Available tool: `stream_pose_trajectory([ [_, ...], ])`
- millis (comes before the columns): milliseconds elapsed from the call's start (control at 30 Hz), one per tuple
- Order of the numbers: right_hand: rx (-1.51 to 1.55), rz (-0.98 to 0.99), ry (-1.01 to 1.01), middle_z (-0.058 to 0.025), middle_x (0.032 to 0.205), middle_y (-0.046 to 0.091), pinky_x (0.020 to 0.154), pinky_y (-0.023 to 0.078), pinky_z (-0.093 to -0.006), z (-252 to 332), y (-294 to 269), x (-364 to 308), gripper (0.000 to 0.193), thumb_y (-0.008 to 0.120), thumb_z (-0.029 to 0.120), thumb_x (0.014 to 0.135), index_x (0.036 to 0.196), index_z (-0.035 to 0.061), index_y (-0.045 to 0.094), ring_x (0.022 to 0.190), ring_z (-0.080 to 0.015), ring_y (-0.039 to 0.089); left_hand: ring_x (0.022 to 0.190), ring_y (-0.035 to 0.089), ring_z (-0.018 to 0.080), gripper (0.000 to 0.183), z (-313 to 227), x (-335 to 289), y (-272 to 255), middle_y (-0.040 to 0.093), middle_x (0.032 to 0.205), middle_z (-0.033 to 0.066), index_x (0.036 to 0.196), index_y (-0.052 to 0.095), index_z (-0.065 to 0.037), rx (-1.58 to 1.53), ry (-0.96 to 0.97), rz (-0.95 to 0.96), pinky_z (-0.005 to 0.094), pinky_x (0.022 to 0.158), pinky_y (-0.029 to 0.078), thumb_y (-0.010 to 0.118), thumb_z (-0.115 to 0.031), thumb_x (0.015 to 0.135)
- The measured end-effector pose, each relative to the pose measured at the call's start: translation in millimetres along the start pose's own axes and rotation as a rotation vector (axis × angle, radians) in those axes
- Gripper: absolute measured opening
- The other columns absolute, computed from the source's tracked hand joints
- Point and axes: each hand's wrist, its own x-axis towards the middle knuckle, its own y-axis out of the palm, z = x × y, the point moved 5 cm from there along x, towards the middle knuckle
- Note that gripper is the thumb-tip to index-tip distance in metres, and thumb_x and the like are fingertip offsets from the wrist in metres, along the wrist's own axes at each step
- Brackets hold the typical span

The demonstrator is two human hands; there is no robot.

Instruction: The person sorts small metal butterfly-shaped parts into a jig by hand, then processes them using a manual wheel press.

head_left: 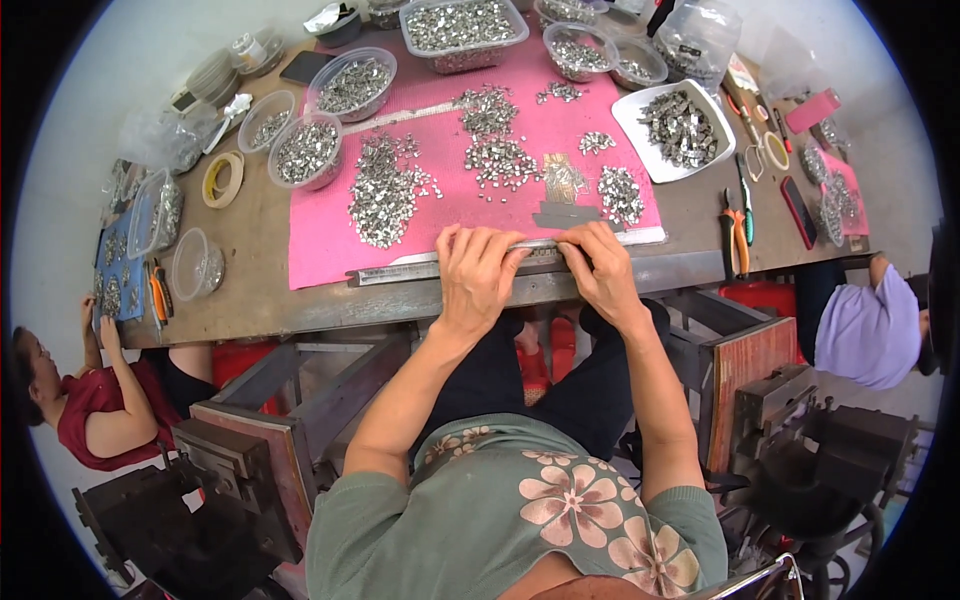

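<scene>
A long, narrow metal bar with ruler-like markings lies along the front edge of the pink mat. My left hand is closed over the middle of this bar, thumb and fingertips pressed to it. Beside it my right hand pinches the bar farther right, fingers bent. Between the hands a short row of small metal pieces shows on the bar. Just beyond my right fingertips are flat grey strips, thin brassy pieces and a heap of small silvery parts.
Larger heaps of metal parts spread across the mat. Tubs of parts line the back, with a white dish at right. Orange-handled pliers and a phone lie rightward. Co-workers sit left and right.
</scene>
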Motion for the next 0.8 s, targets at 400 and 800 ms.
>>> stream_pose_trajectory([
  [400, 0.091, -0.168, 0.175, -0.0120, 0.092, 0.067, 0.078, 0.048, -0.0392, -8, 7, -6, 0.013, 0.073, 0.005, 0.088, 0.100, 0.0002, 0.069, 0.085, -0.0301, 0.060, 0.095, 0.063, 0.0245, 0.018, 33, -3, -52, 0.070, 0.099, 0.0062, 0.103, 0.074, -0.008, -0.066, -0.100, -0.057, 0.0393, 0.092, 0.043, 0.078, -0.012, 0.086],
  [800, -0.072, -0.351, 0.089, -0.0119, 0.093, 0.066, 0.081, 0.048, -0.0402, -7, -1, -17, 0.016, 0.071, 0.002, 0.089, 0.104, 0.0006, 0.067, 0.086, -0.0311, 0.061, 0.095, 0.065, 0.0296, 0.038, 84, -47, -135, 0.066, 0.105, 0.0117, 0.114, 0.067, -0.004, 0.158, -0.083, 0.134, 0.0397, 0.084, 0.052, 0.083, -0.008, 0.080],
])
